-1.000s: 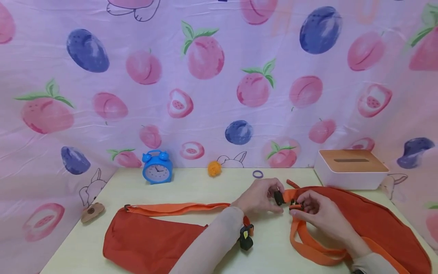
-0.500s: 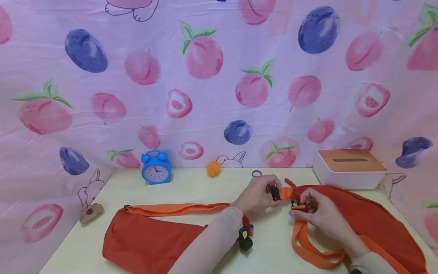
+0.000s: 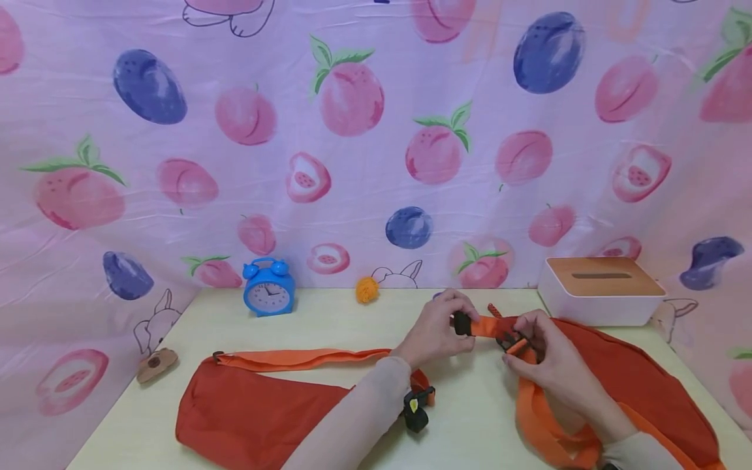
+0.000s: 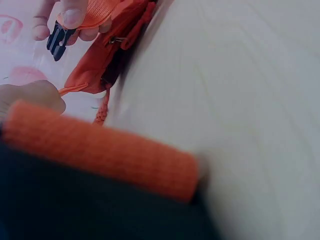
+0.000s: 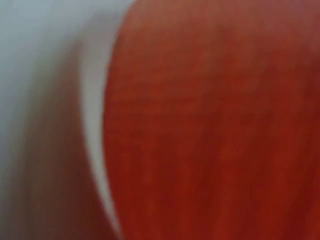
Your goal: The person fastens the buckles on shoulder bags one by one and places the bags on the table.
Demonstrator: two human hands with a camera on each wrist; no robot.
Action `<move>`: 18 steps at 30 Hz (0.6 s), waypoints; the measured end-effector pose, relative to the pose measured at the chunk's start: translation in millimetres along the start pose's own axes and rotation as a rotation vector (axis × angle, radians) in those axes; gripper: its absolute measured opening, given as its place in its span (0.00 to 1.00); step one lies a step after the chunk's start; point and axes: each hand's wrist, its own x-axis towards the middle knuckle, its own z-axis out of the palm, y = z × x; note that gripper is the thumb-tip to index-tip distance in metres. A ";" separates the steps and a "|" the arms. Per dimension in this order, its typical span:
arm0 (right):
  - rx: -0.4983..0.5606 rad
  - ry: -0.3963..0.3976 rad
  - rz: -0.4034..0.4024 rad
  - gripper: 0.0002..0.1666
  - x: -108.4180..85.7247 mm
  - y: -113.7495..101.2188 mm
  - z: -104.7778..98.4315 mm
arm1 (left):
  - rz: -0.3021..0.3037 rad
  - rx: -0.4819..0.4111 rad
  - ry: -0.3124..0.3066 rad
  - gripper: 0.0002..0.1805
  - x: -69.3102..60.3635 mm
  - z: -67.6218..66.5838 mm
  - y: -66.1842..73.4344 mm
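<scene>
My left hand point(image 3: 431, 333) pinches a black buckle half point(image 3: 462, 323) at the end of a short orange strap point(image 3: 485, 326) on the right red bag point(image 3: 623, 365). To its right, my right hand point(image 3: 555, 359) holds the pronged buckle half point(image 3: 510, 341) of a long orange strap point(image 3: 537, 418), which loops down to the table. The two halves are apart. In the left wrist view the prongs point(image 4: 59, 42) stick out from the right hand's fingers point(image 4: 72, 15). Blurred red fabric point(image 5: 215, 125) fills most of the right wrist view.
Another red bag point(image 3: 252, 411) lies at the left, a black buckle point(image 3: 416, 418) on its strap beside my left sleeve. Along the back stand a blue alarm clock point(image 3: 269, 287), an orange pompom point(image 3: 367, 290) and a white tissue box point(image 3: 602, 300). A brown object point(image 3: 157, 365) sits far left.
My left hand has moved up and left, drawing the short strap straighter and covering most of the purple ring. My right hand has shifted slightly up, turning the pronged half.
</scene>
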 end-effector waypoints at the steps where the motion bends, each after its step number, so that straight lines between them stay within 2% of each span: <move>1: 0.011 -0.001 -0.002 0.36 0.3 -2.1 -0.1 | 0.004 -0.004 0.002 0.17 -0.9 -2.4 0.6; 5: 0.032 -0.003 0.029 0.43 1.4 -11.9 -2.2 | 0.003 -0.043 0.007 0.21 -6.6 -14.8 2.8; 9: 0.046 0.005 0.051 0.43 2.0 -19.3 -4.3 | -0.026 -0.109 0.031 0.27 -16.0 -29.0 4.6; 14: 0.102 -0.002 0.006 0.38 0.4 -22.9 -3.6 | -0.039 -0.211 0.086 0.28 -27.7 -42.6 7.1; 18: 0.081 0.002 -0.012 0.36 -2.4 -23.9 -3.5 | -0.021 -0.274 0.119 0.26 -35.5 -48.1 9.0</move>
